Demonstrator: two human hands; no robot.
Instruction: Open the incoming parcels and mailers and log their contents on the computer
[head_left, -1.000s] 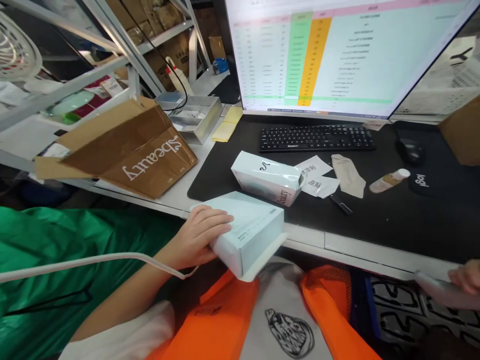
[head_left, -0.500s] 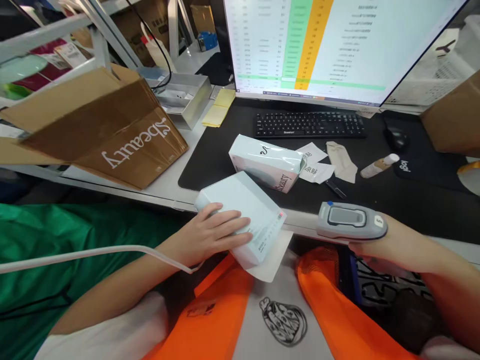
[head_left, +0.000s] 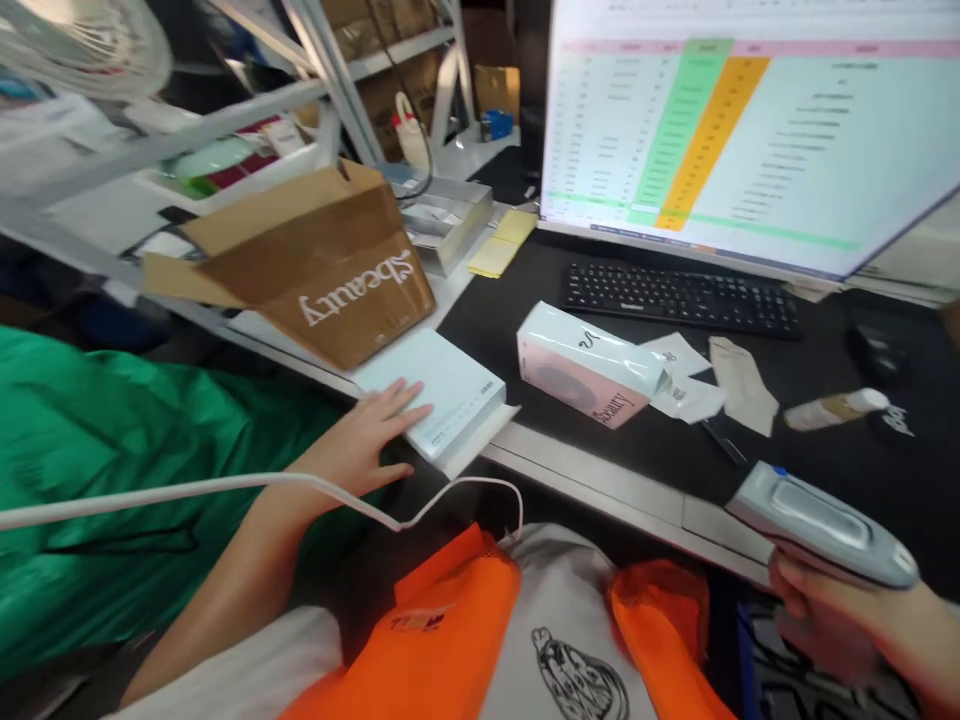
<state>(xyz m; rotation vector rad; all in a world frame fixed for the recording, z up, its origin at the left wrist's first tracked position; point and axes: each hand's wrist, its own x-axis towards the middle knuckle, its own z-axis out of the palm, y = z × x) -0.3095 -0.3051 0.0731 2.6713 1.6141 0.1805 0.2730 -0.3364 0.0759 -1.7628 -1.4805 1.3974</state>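
My left hand (head_left: 367,435) lies with spread fingers on the near left part of a pale blue box (head_left: 442,385). This box rests flat at the desk's front edge, with a white end flap (head_left: 480,442) sticking out toward me. My right hand (head_left: 817,580) is wrapped around the handle of a grey barcode scanner (head_left: 821,525), held above the front edge at the right. A second box, pale blue and pink (head_left: 589,365), lies on the black mat between the hands, touched by neither.
An open brown carton (head_left: 330,290) stands tilted at the left beside a metal rack. Behind the boxes are a keyboard (head_left: 675,300) and a monitor (head_left: 720,140). Paper slips (head_left: 686,395), a small bottle (head_left: 836,408) and a mouse (head_left: 877,355) lie rightward. A white cable (head_left: 225,485) crosses the left forearm.
My left hand has moved the pale blue box left, from tilted over the edge to flat beside the carton, and its fingers have spread. The scanner has moved right and lower. The view has shifted.
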